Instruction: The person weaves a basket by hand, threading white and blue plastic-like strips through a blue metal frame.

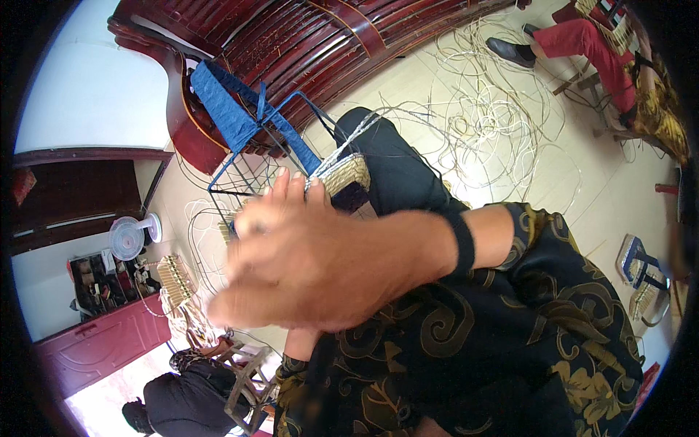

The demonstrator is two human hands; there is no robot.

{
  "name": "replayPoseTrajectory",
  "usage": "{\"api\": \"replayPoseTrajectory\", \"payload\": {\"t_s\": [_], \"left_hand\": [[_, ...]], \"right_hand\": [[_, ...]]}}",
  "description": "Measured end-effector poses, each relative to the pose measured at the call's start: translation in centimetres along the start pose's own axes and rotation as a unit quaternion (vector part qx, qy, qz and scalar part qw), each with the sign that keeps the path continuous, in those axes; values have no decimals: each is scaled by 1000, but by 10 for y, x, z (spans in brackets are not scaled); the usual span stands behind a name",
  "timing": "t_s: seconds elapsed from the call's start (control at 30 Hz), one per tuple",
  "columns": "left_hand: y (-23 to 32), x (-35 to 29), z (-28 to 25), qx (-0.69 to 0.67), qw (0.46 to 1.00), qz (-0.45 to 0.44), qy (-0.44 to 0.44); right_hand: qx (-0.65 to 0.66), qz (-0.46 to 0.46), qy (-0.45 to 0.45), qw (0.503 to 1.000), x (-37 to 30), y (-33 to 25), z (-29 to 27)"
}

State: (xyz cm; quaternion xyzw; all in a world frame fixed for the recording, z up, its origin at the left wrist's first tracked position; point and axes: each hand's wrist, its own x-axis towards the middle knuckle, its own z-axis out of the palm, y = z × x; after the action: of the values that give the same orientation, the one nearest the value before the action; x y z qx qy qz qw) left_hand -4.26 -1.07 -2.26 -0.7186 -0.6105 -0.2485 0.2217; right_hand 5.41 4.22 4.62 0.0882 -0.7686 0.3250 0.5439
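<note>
My right hand [331, 262], with a black band at the wrist, crosses the middle of the view, close up and blurred by motion. Its fingers are bent, and whatever they hold cannot be made out. Behind it, my left forearm [301, 342] rises from below, and most of my left hand [295, 188] is covered. Its fingertips show closed against a woven straw piece [342, 173] with a dark underside. Pale strands [358, 131] run from that piece up to the right. Just beyond stands a thin dark frame [231, 178] with a wide blue band [222, 105].
Dark red wooden bench [291, 36] at the back. Loose pale strands [488, 116] cover the floor at right. One person in red trousers [582, 54] sits far right; another in black [193, 404] is lower left, near a wooden stool [247, 382]. A white fan [129, 237] stands at left.
</note>
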Motion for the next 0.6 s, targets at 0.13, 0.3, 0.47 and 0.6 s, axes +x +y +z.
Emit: {"api": "replayPoseTrajectory", "payload": {"t_s": [0.13,0.3,0.47,0.6], "left_hand": [[18,7,-1,-66,995,-29,63],[23,7,-19,-113,993,1,29],[32,25,-14,-226,971,73,-1],[23,41,-25,-53,997,48,-18]], "right_hand": [[-239,33,92,966,-15,55,-72],[-145,269,-159,939,-57,77,-96],[15,391,-203,898,-70,81,-98],[62,419,-195,885,-60,70,-98]]}}
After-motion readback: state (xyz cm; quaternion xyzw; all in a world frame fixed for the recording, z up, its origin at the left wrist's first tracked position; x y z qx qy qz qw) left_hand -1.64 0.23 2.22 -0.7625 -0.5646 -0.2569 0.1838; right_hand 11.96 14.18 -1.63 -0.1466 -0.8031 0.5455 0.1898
